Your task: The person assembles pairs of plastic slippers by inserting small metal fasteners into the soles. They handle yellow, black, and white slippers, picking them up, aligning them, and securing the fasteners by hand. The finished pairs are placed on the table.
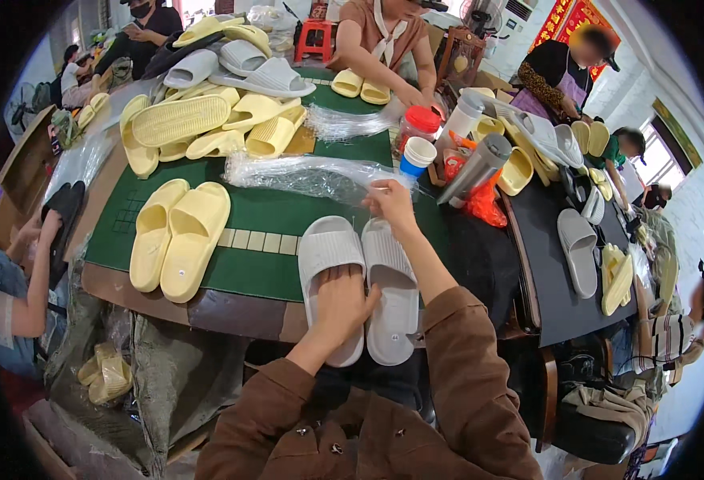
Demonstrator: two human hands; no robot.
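My left hand (341, 310) is slipped into the left light-grey slipper of ribbed, foam-like plastic (330, 244), its fingers under the strap and its thumb spread toward the matching right light-grey slipper (393, 308). The strap covers my fingertips, so I cannot tell how firmly they press. My right hand (390, 206) is at the right slipper's toe, fingers bent and drawn close together; whether they pinch film or the toe itself, I cannot tell.

To manage this well, I would steady both slippers from inside with the left hand, hold the toes level and side by side, and let the right hand work lightly at the toe ends, since thin film likely clings and tears. The heels jut past the near edge of the surface (244, 276), so I would support them against tipping toward my lap.

The pair sits right in front of me, soles down, toes pointing away. Each has a broad strap with fine raised ridges and a smooth, paler footbed; a small round white sticker (394, 337) marks the right one's heel.

Beyond the toes lies a crumpled heap of clear plastic film (304, 178). To the left rests a pair of pale-yellow slippers (178, 236), and past the film a mixed pile of yellow and grey slippers (180, 120).
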